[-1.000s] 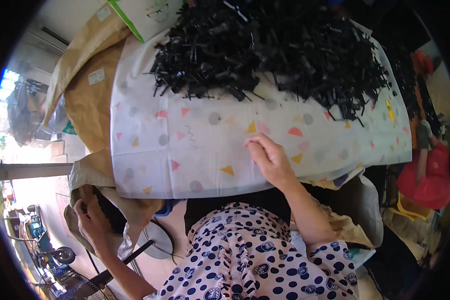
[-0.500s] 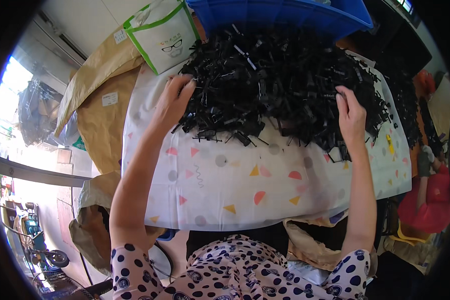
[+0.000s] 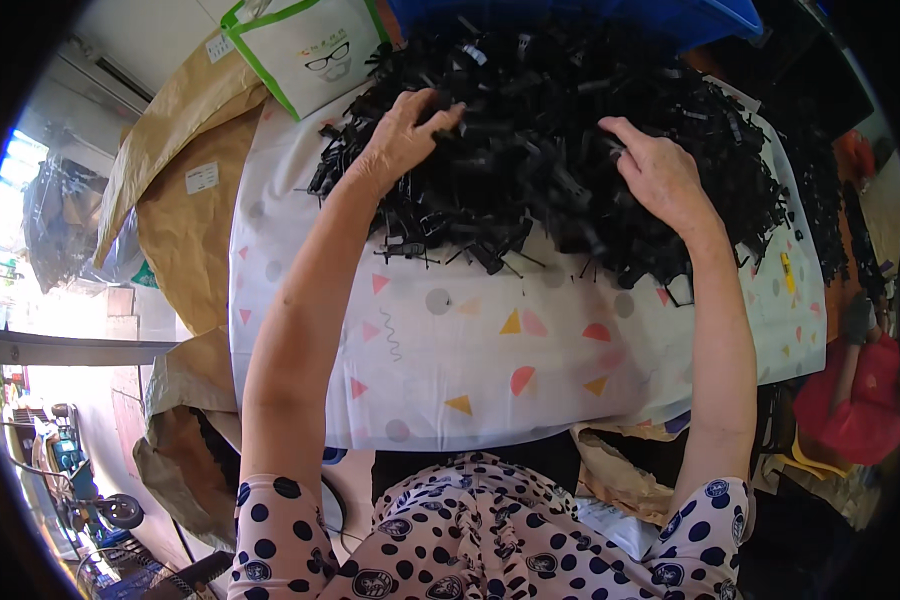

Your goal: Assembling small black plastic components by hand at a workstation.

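Observation:
A broad heap of small black plastic parts (image 3: 530,150), with thin prongs and clip-like shapes, is spread over the far half of the table. My left hand (image 3: 405,135) reaches into the heap's left side, its thumb and fingers apart and the fingertips partly hidden among the parts. On the other side my right hand (image 3: 662,180) rests against the heap with its fingers spread and curved. Parts between the two hands look smeared by motion. Neither hand shows a single part gripped in it.
A patterned white cloth (image 3: 440,390) covers the table. Behind the heap stand a blue bin (image 3: 710,22) and a green-edged white bag (image 3: 320,60). Brown paper (image 3: 185,215) lies left; a yellow marker-like item (image 3: 788,272) right. Another person in red (image 3: 850,410) sits at far right.
Both hands have moved inward from the heap's sides, closer to each other and into the parts. Parts between them have shifted, and a pale piece near the top of the heap has moved.

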{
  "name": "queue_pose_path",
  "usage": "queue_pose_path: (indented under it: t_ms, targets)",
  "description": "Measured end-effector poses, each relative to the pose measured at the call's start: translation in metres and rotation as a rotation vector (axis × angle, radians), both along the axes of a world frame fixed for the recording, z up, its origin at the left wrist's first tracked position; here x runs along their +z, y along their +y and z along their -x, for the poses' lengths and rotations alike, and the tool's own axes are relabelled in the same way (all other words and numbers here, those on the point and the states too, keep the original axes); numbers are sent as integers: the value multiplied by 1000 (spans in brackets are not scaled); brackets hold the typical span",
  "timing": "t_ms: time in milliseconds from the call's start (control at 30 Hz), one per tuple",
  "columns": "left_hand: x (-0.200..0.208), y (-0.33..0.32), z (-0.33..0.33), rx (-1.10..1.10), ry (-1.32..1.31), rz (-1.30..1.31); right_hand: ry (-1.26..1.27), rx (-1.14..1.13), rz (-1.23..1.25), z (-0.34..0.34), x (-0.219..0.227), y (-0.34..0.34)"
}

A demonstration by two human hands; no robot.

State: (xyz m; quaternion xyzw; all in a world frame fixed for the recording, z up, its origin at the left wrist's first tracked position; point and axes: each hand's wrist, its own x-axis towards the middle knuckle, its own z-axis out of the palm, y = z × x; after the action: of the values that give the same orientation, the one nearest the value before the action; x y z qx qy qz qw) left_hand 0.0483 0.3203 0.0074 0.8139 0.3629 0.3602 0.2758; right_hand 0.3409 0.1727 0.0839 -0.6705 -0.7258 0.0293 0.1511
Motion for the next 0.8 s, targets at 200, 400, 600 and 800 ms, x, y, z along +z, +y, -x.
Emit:
queue_pose_path:
  t_ms: [200, 400, 600, 800]
  targets:
    - [6, -74, -10, 135, 69, -1, -36, 71, -104, 39, -24, -20]
    - [5, -124, 14, 137, -35, -85, 37, 56, -247, 69, -47, -51]
    - [-11, -164, 47, 252, -170, -103, 84, 37, -432, 97, -72, -79]
    - [-53, -202, 81, 468, -361, 83, 76, 78, -451, 100, -80, -101]
